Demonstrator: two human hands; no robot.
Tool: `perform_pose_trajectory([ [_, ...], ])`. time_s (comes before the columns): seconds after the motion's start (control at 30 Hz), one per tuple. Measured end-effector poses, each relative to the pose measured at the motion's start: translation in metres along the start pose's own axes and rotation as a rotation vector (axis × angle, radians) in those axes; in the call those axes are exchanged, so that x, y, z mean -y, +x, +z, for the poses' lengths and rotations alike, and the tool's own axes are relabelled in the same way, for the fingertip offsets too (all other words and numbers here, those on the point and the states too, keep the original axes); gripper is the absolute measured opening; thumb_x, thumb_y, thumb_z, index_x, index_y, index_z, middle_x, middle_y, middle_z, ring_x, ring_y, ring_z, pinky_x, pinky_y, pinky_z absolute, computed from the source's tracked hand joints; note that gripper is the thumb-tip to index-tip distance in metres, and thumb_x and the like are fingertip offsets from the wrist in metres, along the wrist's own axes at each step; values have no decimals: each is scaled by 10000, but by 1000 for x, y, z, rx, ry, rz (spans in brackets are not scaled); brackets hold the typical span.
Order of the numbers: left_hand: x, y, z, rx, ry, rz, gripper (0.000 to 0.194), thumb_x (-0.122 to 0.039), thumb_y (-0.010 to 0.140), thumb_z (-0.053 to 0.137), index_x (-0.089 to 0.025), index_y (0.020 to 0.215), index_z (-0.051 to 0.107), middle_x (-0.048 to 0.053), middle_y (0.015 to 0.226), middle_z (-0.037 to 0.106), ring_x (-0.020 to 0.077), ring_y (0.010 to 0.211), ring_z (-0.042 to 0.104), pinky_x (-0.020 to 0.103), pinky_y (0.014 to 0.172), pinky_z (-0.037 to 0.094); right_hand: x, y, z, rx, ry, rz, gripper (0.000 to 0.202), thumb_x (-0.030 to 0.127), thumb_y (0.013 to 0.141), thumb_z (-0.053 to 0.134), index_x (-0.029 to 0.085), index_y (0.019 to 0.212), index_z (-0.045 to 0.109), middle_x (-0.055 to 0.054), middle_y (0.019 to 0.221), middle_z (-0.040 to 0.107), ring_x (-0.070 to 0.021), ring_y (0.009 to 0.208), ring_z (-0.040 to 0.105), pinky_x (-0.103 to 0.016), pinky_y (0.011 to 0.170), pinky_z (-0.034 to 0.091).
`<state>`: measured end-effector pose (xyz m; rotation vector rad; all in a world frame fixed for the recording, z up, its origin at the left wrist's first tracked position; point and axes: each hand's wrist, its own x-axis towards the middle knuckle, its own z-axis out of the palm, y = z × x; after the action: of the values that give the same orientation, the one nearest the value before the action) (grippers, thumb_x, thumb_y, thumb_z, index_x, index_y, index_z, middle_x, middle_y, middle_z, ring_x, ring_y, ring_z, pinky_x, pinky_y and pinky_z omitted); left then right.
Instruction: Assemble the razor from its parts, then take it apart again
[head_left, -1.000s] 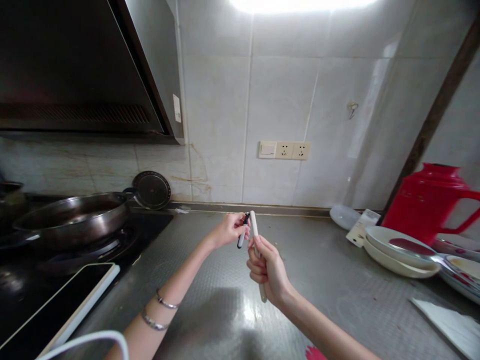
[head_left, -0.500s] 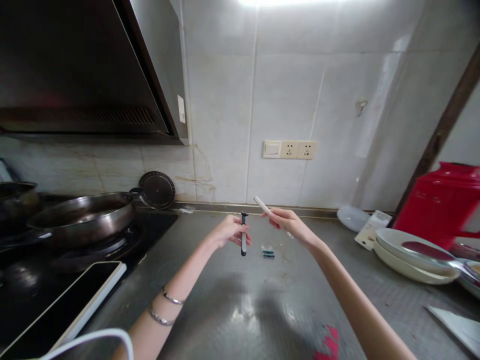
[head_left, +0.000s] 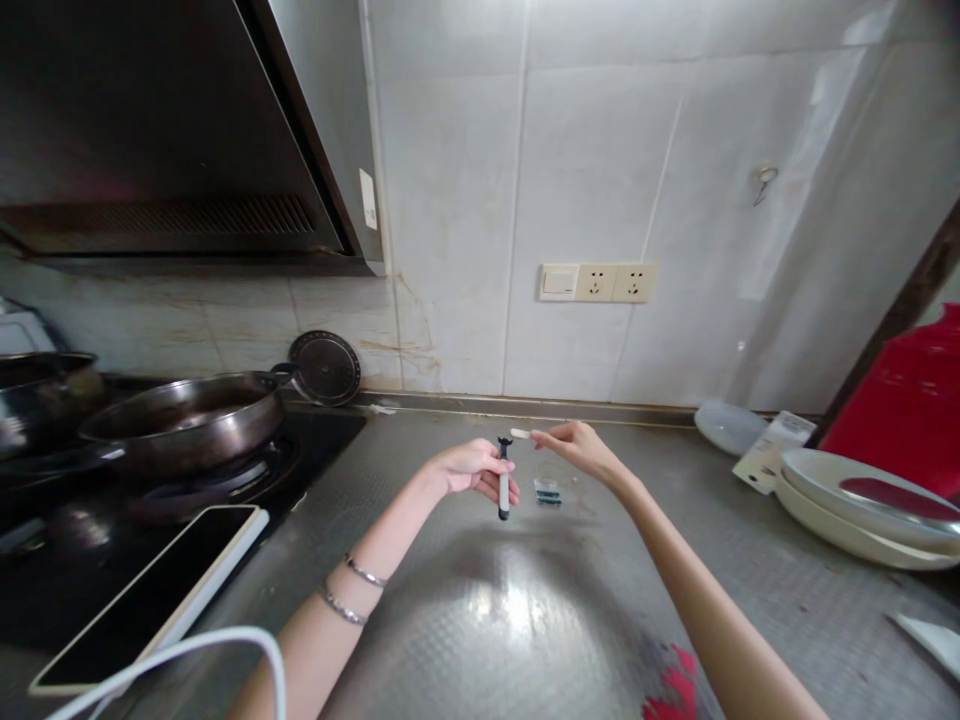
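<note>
My left hand (head_left: 474,470) is closed around a slim grey-and-black handle (head_left: 504,490), held upright above the counter. A small forked black head tops this handle, which looks like a razor handle. My right hand (head_left: 576,446) pinches a slender white stick (head_left: 520,434) whose tip points left, close beside the forked head. Whether stick and head touch, I cannot tell. Just beyond and below the hands, a small clear packet with dark teal pieces (head_left: 548,496) lies on the metal counter (head_left: 480,570).
A frying pan (head_left: 187,425) stands on the black stove (head_left: 330,440) at left, with a phone (head_left: 157,595) and white cable (head_left: 217,635) nearer. Stacked plates (head_left: 862,530), a white box (head_left: 772,452) and a red container (head_left: 900,390) stand right. Above the stove hangs a range hood (head_left: 322,110).
The white stick has turned from a slant to nearly level, and its tip has come close to the forked head. The view has shifted slightly left.
</note>
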<state>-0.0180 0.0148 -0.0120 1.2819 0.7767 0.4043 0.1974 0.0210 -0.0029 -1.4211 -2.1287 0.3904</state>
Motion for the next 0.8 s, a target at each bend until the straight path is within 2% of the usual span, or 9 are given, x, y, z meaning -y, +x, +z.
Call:
perform_pose_trajectory([
  [0.23,11,0,15,-103,-43,23,305,-288,663,718,-124,739,473,46,625,646,212,597,664,360,623,513,3,-5,-4,-18,-24,-35,622,657,760,389,136,623,699,32,445,357,-97,501,323,-229,528,245],
  [0.37,11,-4,20,-173,-77,32,276,-272,685,694,-120,748,473,39,627,636,197,578,658,333,597,508,3,-4,-2,-7,15,-54,594,648,756,413,139,652,702,36,450,365,-93,496,327,-224,517,239],
  [0.5,11,-5,20,-173,-98,33,305,-283,669,711,-126,753,463,29,609,630,186,561,652,320,587,505,0,-2,3,-16,3,-61,596,642,762,405,139,652,704,25,456,413,-95,496,357,-219,510,238],
  [0.63,10,-4,18,-170,-103,17,319,-284,648,723,-131,749,462,29,599,631,194,561,653,321,581,505,-4,0,7,-87,-21,-46,594,648,756,407,144,608,685,14,459,441,-101,506,381,-218,504,242],
  [0.8,11,-5,17,-171,-85,7,259,-242,663,692,-123,740,475,34,602,634,195,560,655,314,571,506,-6,2,11,44,115,-52,595,651,744,430,128,627,688,26,459,419,-87,473,350,-222,473,235],
])
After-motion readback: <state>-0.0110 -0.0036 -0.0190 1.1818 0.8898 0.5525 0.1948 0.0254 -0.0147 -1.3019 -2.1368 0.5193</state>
